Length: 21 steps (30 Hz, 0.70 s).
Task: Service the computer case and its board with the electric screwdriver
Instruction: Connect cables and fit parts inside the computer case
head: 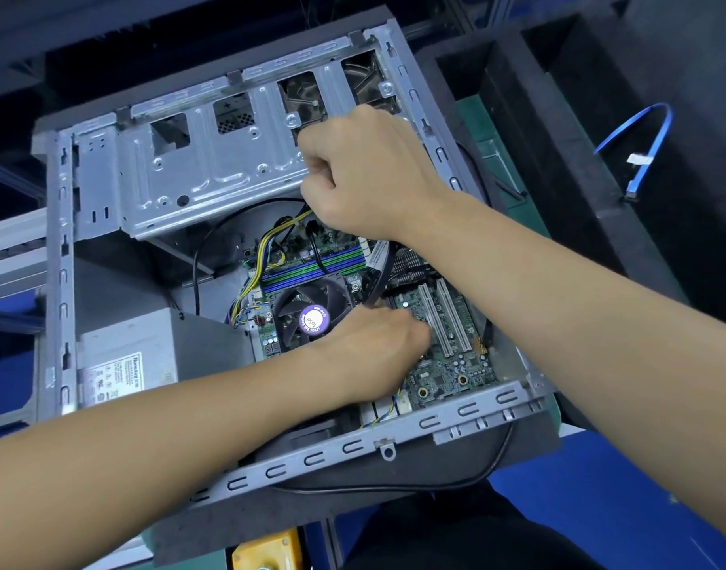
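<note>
The open grey computer case (394,434) lies on its side, its green board (447,364) showing at the lower right. My right hand (365,174) is a closed fist by the drive cage (213,170), gripping the yellow-and-black wire bundle (283,228) that rises from the board. My left hand (377,343) reaches in beside the CPU fan (307,310), slightly blurred, with its fingers curled down where a black cable (379,277) ends. The fingertips are hidden. No electric screwdriver is in view.
A grey power supply (147,351) fills the case's lower left. Black foam trays (558,117) stand to the right, with a loose blue cable (657,129) on them. A thin black cord (435,483) runs under the case's near edge. A yellow object (266,549) sits at the bottom edge.
</note>
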{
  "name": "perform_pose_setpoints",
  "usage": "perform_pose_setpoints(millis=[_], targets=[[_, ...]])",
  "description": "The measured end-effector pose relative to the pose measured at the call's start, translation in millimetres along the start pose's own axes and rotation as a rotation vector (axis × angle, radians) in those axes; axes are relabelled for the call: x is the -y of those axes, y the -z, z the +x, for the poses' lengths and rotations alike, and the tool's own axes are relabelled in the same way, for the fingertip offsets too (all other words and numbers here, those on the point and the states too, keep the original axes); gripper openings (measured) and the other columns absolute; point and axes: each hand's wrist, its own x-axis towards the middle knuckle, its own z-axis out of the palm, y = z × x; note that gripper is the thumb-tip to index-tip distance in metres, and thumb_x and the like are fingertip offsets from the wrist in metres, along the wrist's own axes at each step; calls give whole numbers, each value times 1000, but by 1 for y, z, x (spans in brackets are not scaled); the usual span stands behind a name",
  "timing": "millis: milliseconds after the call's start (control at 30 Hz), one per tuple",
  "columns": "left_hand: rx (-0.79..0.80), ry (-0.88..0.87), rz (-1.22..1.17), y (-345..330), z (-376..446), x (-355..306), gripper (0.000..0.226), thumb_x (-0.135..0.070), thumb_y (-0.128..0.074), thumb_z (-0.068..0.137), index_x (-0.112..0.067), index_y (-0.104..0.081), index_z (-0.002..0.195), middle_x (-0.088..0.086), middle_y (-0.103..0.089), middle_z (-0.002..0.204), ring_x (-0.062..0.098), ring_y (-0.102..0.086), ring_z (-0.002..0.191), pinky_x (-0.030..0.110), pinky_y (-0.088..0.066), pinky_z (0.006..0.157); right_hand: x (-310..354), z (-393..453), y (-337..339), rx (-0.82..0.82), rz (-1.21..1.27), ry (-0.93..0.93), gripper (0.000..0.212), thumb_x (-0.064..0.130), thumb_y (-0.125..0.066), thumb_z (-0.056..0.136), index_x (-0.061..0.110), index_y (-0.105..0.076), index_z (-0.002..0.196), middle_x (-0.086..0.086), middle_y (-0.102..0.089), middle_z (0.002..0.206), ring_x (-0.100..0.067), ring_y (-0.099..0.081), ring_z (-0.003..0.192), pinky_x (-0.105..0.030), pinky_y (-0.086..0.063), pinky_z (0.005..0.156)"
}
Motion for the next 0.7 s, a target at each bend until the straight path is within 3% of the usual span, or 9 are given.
perform_pose_setpoints(millis=[100,333,700], targets=[[9,1,24,1,0,0,40,8,-48,74,-16,-19,62,1,-27,59,17,-22,48,28,-22,44,0,0,0,-3,8,1,6,17,-46,75,14,-48,70,0,-41,59,-20,-35,57,-27,-31,56],[30,-8,32,-2,3,-4,39,9,-49,70,-14,-19,60,2,-28,56,20,-28,49,39,-47,64,0,0,-1,-6,11,4,8,19,-44,73,14,-49,71,0,-43,60,-20,-37,59,-27,-34,57],[58,35,47,-1,6,-5,38,11,-52,70,-13,-25,59,3,-33,55,17,-28,45,43,-52,69,0,0,0,-13,21,20,9,18,-44,74,13,-51,71,0,-42,59,-19,-35,56,-25,-27,52]])
